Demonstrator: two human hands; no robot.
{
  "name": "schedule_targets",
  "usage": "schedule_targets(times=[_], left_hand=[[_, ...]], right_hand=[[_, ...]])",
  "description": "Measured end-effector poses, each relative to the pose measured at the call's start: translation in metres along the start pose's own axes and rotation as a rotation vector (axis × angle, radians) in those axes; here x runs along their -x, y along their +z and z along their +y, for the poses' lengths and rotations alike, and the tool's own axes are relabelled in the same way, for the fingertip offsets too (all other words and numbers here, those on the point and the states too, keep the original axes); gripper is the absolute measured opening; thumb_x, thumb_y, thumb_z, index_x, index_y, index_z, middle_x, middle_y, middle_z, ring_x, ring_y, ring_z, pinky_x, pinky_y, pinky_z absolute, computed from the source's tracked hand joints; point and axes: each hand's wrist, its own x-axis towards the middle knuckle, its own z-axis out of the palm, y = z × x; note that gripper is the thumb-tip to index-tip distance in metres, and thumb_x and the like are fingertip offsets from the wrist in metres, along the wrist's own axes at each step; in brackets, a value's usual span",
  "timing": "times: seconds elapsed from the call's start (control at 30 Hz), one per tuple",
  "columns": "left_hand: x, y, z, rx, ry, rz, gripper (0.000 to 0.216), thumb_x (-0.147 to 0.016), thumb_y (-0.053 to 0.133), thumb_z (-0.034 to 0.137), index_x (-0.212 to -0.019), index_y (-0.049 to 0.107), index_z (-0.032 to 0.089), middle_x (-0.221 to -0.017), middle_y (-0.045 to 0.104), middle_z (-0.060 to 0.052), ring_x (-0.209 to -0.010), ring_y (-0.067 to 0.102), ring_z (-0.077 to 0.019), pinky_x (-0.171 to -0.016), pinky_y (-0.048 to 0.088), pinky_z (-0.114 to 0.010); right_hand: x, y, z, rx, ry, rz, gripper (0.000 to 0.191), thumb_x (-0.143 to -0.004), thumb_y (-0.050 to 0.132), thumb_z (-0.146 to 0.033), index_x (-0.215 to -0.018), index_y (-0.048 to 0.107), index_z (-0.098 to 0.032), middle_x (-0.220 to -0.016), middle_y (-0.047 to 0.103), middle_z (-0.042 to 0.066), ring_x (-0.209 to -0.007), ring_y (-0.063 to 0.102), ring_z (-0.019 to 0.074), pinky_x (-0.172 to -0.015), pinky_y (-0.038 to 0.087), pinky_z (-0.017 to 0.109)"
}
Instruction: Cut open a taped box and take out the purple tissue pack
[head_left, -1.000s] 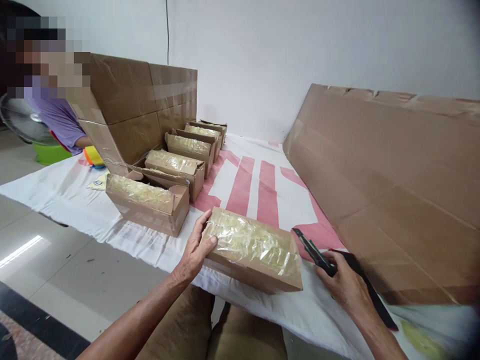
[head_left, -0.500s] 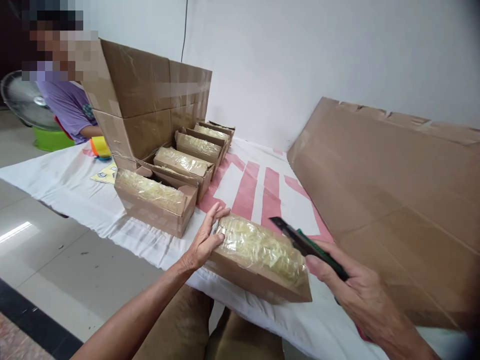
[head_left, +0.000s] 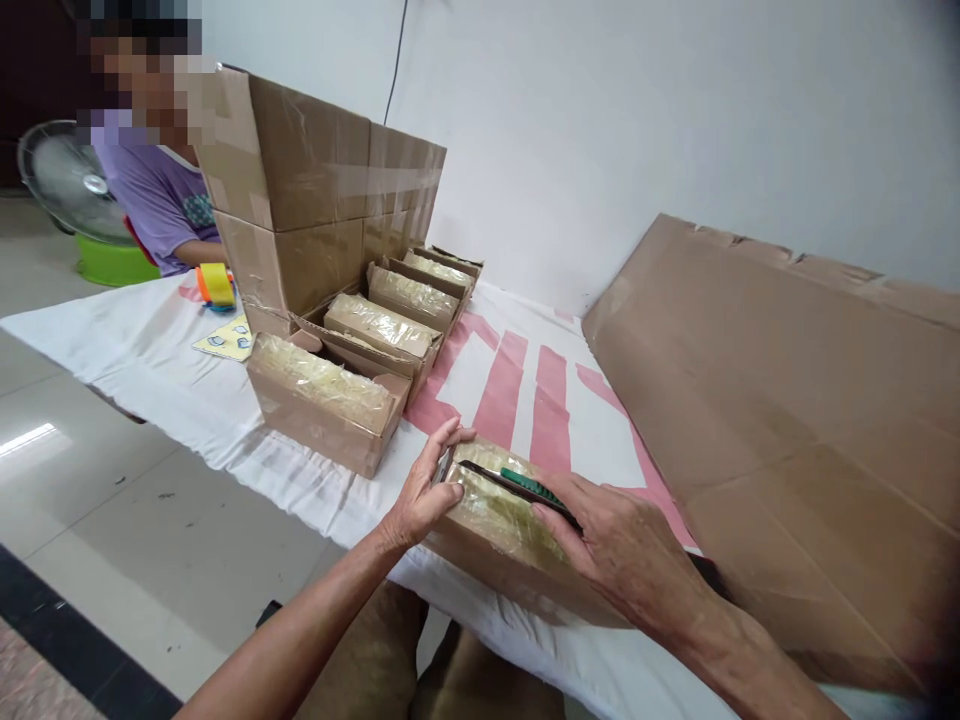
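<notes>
A small taped cardboard box [head_left: 501,535] lies at the near edge of the white and red cloth [head_left: 517,385]. My left hand [head_left: 427,495] grips its left end, fingers wrapped around the corner. My right hand [head_left: 615,550] holds a green and black utility knife [head_left: 517,485] flat across the box's taped top, blade tip pointing left toward my left hand's fingers.
A row of several opened small boxes [head_left: 330,400] runs back along a large upright carton [head_left: 315,200]. A big flattened cardboard sheet [head_left: 787,400] leans at the right. A person in a purple shirt [head_left: 161,195], a tape roll [head_left: 216,285] and a fan [head_left: 67,180] are at the far left.
My right hand picked the knife up from the cloth at the right, carried it left and laid the blade on the box top. My left hand stayed on the box's left end.
</notes>
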Motion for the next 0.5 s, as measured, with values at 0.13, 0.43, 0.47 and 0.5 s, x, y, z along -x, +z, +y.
schedule_targets(times=[0.13,0.43,0.47,0.5], left_hand=[[0.0,0.0,0.0,0.008,-0.005,0.014,0.079,-0.078,0.06,0.027,-0.153,0.037,0.02,-0.151,0.054,-0.014,-0.145,0.042,-0.0326,-0.123,0.025,-0.049],[0.0,0.002,0.001,0.019,-0.013,0.037,0.078,-0.073,0.06,0.024,-0.149,0.042,0.022,-0.147,0.058,-0.011,-0.143,0.046,-0.0312,-0.121,0.028,-0.048],[0.0,0.002,0.001,0.024,-0.024,0.045,0.077,-0.073,0.06,0.024,-0.148,0.044,0.023,-0.147,0.059,-0.011,-0.142,0.047,-0.0315,-0.121,0.029,-0.048],[0.0,0.002,0.002,0.029,-0.035,0.052,0.075,-0.073,0.061,0.025,-0.147,0.045,0.023,-0.147,0.059,-0.011,-0.142,0.048,-0.0319,-0.12,0.03,-0.048]], right_hand=[[-0.002,0.0,-0.002,0.061,-0.024,0.008,0.015,-0.096,0.057,-0.021,-0.108,0.066,-0.021,-0.085,0.077,0.001,-0.065,0.07,0.0205,-0.058,0.043,0.031],[-0.011,-0.013,-0.008,0.162,-0.083,-0.081,0.012,-0.093,0.059,-0.015,-0.102,0.066,-0.019,-0.077,0.073,0.003,-0.063,0.066,0.0198,-0.057,0.037,0.03],[-0.011,-0.013,-0.009,0.164,-0.081,-0.095,0.012,-0.093,0.059,-0.015,-0.102,0.066,-0.019,-0.078,0.074,0.003,-0.064,0.066,0.0198,-0.058,0.038,0.03],[-0.01,-0.013,-0.009,0.158,-0.079,-0.106,0.012,-0.094,0.058,-0.014,-0.102,0.066,-0.019,-0.08,0.074,0.003,-0.064,0.066,0.0195,-0.058,0.038,0.03]])
